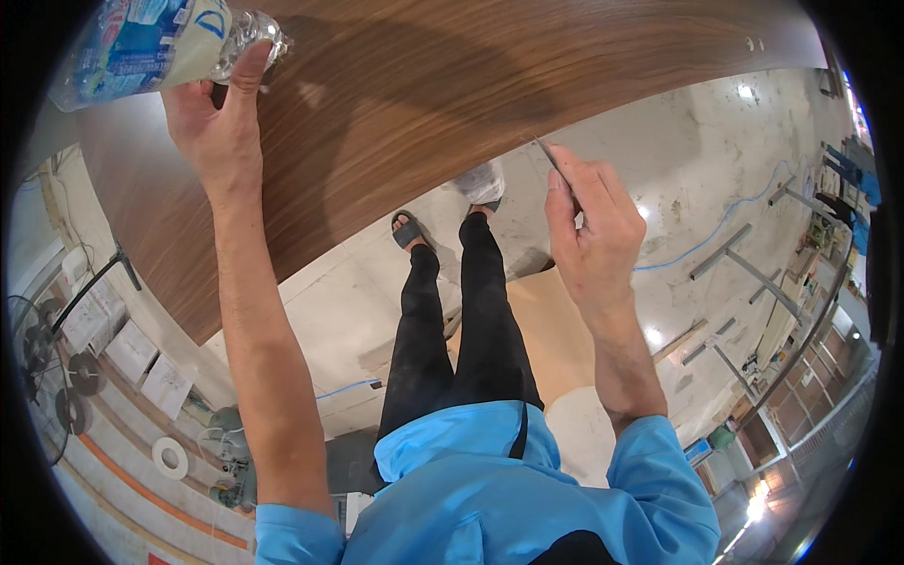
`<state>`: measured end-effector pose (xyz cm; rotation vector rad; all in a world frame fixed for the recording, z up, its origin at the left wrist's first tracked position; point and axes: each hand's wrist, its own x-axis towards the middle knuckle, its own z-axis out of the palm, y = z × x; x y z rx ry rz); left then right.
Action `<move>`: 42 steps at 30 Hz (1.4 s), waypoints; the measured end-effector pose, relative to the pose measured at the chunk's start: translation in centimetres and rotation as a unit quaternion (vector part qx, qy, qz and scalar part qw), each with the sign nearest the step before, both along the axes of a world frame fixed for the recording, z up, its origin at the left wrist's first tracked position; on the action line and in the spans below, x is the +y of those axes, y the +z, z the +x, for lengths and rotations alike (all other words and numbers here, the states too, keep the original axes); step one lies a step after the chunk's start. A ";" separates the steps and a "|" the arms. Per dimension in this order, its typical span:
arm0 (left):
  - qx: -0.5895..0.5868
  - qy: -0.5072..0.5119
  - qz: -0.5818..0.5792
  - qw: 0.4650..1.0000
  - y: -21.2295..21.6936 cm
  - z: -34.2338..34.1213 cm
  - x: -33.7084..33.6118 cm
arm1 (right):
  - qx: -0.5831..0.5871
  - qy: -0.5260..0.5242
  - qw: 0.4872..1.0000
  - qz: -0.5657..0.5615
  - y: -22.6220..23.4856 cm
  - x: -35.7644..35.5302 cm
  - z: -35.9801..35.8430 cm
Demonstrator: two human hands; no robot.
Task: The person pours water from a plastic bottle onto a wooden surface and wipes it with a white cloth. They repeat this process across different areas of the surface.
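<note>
At the upper left, my left hand (215,137) grips a clear plastic bottle (141,52) with a blue and pale yellow label and handwriting on it. The bottle lies tilted sideways over a brown wood-grain board (395,104), its neck end by my thumb. My right hand (603,212) is closed around a thin, pointed dark blade (554,160), pinched between thumb and fingers. Its tip points up and left, close to the board's near edge. The handle, if any, is hidden in my palm.
Below the board are the pale floor, my feet in sandals (407,229) and a tan sheet (532,325). Metal stands (739,268) and a blue hose (725,224) lie to the right. A fan (38,358), papers (132,350) and a white ring (170,459) are at left. Another person (862,231) appears far right.
</note>
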<state>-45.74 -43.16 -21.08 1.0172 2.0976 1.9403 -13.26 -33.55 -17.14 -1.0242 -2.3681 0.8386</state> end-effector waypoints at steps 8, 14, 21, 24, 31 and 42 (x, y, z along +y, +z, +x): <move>-0.006 0.016 -0.009 1.000 0.0 0.2 0.3 | 0.032 0.004 0.999 0.000 -1.1 -0.2 -0.1; -0.009 0.002 0.001 1.000 -0.2 0.1 0.5 | 0.040 -0.008 0.999 -0.002 -1.8 -0.5 -0.1; -0.010 -0.004 -0.010 1.000 -0.2 -0.1 0.7 | 0.054 0.000 0.999 0.000 -2.2 -0.6 -0.3; -0.009 0.002 -0.010 1.000 -0.2 -0.2 0.9 | 0.071 -0.013 0.997 -0.010 -2.4 -0.7 -0.4; 0.010 0.017 -0.024 1.000 -0.4 -0.1 0.9 | 0.074 -0.035 0.996 -0.041 -2.6 -0.8 -0.4; 0.025 0.026 -0.034 0.999 0.0 0.3 1.6 | 0.073 -0.063 0.994 -0.054 -2.3 -0.5 -0.6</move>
